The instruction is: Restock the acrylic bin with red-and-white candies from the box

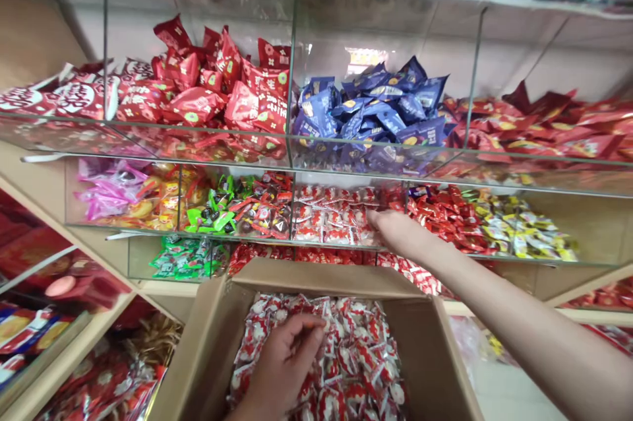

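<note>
A cardboard box (208,348) sits low in front of me, filled with small red-and-white wrapped candies (356,355). My left hand (284,358) is down in the box, fingers curled around a clump of those candies. My right hand (395,229) reaches forward into a glass bin (341,246) on the middle shelf that holds the same red-and-white candies (331,216). Its fingers are buried among the candies and I cannot see whether they hold any.
Glass-fronted shelf bins hold red packets (222,91), blue packets (376,111), red-and-gold packets (544,121), pink and green sweets (163,200) and red and yellow sweets (494,223). A wooden slanted shelf (74,342) with more red packs runs along the left.
</note>
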Available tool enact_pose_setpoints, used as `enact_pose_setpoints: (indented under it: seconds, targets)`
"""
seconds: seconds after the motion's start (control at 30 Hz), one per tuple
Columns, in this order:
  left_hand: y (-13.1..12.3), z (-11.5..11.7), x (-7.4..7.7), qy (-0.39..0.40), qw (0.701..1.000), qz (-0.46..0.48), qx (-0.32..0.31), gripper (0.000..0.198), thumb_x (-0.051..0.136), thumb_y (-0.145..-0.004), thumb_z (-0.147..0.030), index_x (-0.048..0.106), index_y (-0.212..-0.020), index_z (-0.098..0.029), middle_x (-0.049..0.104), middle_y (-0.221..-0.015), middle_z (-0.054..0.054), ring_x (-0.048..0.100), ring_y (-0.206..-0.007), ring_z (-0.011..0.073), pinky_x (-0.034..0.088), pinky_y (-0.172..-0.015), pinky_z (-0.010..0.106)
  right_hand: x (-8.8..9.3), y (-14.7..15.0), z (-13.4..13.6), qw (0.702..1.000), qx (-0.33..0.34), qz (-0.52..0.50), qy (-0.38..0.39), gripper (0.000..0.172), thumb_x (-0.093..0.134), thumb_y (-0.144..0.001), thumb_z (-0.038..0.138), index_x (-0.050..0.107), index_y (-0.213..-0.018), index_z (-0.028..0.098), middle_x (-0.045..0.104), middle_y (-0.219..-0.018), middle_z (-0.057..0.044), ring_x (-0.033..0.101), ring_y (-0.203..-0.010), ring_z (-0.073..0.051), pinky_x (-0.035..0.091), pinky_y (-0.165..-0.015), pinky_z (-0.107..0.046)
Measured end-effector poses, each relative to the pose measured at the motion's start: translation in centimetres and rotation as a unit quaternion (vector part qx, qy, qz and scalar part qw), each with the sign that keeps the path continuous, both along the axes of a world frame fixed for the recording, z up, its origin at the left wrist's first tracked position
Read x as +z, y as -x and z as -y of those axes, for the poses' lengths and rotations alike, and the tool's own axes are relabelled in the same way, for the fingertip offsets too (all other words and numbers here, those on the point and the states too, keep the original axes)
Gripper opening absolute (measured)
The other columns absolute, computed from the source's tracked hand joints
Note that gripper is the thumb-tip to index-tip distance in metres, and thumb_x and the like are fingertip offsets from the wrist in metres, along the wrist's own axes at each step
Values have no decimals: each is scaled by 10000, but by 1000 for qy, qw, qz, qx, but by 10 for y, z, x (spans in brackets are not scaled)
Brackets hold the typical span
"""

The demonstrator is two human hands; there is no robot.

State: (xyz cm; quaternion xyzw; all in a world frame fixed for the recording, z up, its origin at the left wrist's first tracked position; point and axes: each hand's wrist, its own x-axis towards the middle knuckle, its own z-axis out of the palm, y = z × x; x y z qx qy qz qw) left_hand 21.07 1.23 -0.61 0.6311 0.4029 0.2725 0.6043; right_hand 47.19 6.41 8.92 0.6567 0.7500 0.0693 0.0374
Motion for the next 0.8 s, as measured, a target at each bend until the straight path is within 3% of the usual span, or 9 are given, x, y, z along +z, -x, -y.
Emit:
enact_pose_setpoints:
  seconds: [0.1,0.23,0.53,0.8]
  targets:
    - [9,6,-13,28,1000,1,1,240,496,-767,-392,591,-862,-193,591,-683,1,568,-645,156,457,-627,264,-5,3,-5,999,-2,-4,38,151,485,-756,128,522,-903,126,652,-804,-112,603,-739,-191,371,-598,-235]
    - [14,9,-24,54,998,-3,7,246,507,-751,-401,592,-856,-195,599,-696,-1,570,-682,162,462,-667,272,-8,6,-9,998,5,-1,67,195,478,-728,48,553,-895,112,654,-858,-129,610,-812,-184,387,-659,-219]
    - [13,10,-24,-36,991,-125,-32,215,471,-764,-338,615,-835,-196,649,-802,15,578,-799,182,423,-742,259,-6,5,-11,996,7,-7,93,157,486,-734,50,591,-820,129,646,-842,-109,600,-809,-167,401,-710,-202]
    - [12,6,-38,-42,988,-145,-45,230,441,-778,-326,610,-832,-179,658,-815,26,585,-808,178,421,-751,254,-8,4,-13,997,-15,-22,72,132,495,-729,70,586,-816,110,589,-851,-123,578,-765,-169,400,-687,-221]
